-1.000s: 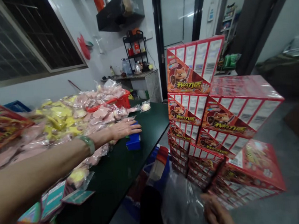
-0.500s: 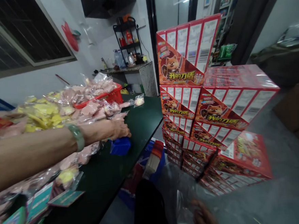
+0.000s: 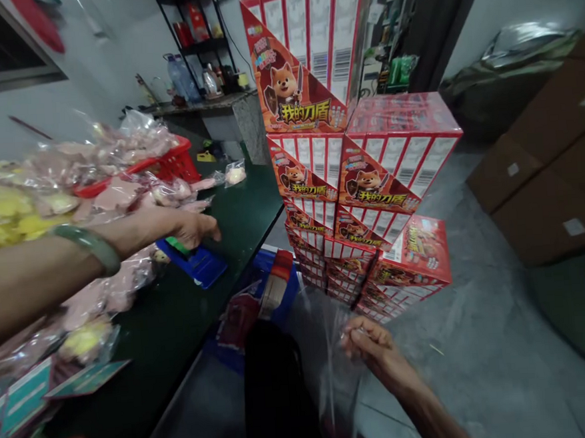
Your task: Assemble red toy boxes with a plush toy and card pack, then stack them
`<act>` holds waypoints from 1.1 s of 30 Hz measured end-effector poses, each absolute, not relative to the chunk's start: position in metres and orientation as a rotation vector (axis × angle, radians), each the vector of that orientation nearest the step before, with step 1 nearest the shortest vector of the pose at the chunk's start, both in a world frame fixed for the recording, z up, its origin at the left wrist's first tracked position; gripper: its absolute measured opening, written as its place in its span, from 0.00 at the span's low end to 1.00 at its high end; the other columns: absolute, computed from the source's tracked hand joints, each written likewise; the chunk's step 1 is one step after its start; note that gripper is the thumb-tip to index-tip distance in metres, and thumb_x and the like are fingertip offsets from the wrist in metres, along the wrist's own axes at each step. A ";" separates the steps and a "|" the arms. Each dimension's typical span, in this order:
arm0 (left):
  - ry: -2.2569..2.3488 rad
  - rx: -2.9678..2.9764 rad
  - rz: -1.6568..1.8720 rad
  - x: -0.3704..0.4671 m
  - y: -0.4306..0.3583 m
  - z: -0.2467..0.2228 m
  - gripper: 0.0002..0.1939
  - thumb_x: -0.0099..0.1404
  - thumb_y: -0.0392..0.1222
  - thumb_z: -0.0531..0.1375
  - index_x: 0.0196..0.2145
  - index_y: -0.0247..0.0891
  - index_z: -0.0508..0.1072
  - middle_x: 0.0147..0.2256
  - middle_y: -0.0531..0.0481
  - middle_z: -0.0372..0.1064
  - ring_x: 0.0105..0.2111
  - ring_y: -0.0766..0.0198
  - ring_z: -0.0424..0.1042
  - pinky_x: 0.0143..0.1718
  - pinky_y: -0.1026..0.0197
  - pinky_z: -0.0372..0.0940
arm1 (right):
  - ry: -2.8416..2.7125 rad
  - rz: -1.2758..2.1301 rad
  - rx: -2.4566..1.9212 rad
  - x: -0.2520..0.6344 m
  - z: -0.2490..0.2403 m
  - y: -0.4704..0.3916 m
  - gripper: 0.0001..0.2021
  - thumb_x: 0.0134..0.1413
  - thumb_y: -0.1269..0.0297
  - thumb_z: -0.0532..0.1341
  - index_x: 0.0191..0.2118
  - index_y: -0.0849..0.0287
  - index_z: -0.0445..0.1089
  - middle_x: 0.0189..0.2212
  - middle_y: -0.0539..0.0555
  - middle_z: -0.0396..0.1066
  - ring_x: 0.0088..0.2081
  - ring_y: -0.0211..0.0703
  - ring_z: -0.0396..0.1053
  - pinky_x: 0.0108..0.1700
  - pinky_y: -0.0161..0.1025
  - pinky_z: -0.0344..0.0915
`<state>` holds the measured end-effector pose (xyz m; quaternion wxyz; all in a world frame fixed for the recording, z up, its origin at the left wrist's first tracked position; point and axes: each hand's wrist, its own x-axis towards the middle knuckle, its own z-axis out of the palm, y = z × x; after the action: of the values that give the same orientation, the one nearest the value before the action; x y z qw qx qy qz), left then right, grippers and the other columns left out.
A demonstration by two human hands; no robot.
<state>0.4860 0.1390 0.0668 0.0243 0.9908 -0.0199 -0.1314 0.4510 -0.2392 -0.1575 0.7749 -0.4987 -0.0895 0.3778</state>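
Blue dispenser-like tool (image 3: 206, 268) lies on the dark green bench (image 3: 178, 344), directly below the left hand (image 3: 189, 227) and well to the left of the right hand (image 3: 371, 347). Its long axis slants from beneath the left palm down and rightward, so the low blue end points obliquely at the bench's near edge and sits just beside it. A bit of green shows at its upper end, partly covered by the fingers.

Of the 2 hands, the left is clearly nearer: its fingers bend over the tool's upper end, though I cannot tell whether they grip it or only rest there. The right hand is beyond the bench edge, over the floor (image 3: 463, 367), thumb and fingers pinching clear plastic (image 3: 336, 369) that hangs down beside a dark-clad leg (image 3: 273, 387); whether it is a bag or loose film is unclear. That edge runs between the 2 hands.

Open green surface shows below the tool and also beyond it, up to a small bagged piece (image 3: 235, 174) near the far end. Bagged pink pieces (image 3: 110, 288) crowd the tool's left side. Past the edge, a blue crate (image 3: 291, 282) and the stack of red boxes (image 3: 301, 168) bound the gap ahead of the right hand; gray floor opens to its right.
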 end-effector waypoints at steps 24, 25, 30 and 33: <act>0.773 1.977 0.141 0.233 -0.059 0.146 0.13 0.44 0.41 0.66 0.19 0.36 0.64 0.12 0.62 0.56 0.14 0.74 0.52 0.16 0.69 0.45 | -0.612 0.752 -0.917 0.413 0.032 -0.171 0.23 0.35 0.66 0.72 0.39 0.58 0.65 0.23 0.45 0.69 0.22 0.30 0.64 0.24 0.27 0.59; 0.800 1.937 0.254 0.221 -0.061 0.148 0.14 0.44 0.41 0.66 0.18 0.36 0.63 0.13 0.62 0.54 0.15 0.75 0.52 0.17 0.69 0.45 | -0.613 0.759 -0.884 0.407 0.036 -0.166 0.23 0.34 0.67 0.72 0.39 0.58 0.65 0.23 0.44 0.69 0.22 0.29 0.63 0.24 0.27 0.59; 0.850 1.607 0.778 0.161 -0.055 0.149 0.12 0.44 0.42 0.68 0.23 0.34 0.70 0.20 0.56 0.66 0.21 0.72 0.62 0.24 0.69 0.55 | -0.654 0.808 -0.741 0.367 0.057 -0.136 0.23 0.40 0.64 0.70 0.44 0.57 0.64 0.24 0.47 0.71 0.23 0.31 0.64 0.25 0.28 0.61; 0.876 1.447 1.015 0.128 -0.048 0.145 0.13 0.42 0.42 0.69 0.22 0.34 0.70 0.20 0.56 0.67 0.21 0.72 0.63 0.24 0.69 0.57 | -0.677 0.808 -0.752 0.341 0.059 -0.114 0.23 0.42 0.61 0.68 0.45 0.59 0.63 0.23 0.48 0.72 0.22 0.32 0.65 0.25 0.30 0.61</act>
<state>0.1278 -0.0480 0.1453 0.5517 0.6118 0.3703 0.4292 0.3406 -0.1140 0.0593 0.7977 -0.3501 -0.3152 0.3765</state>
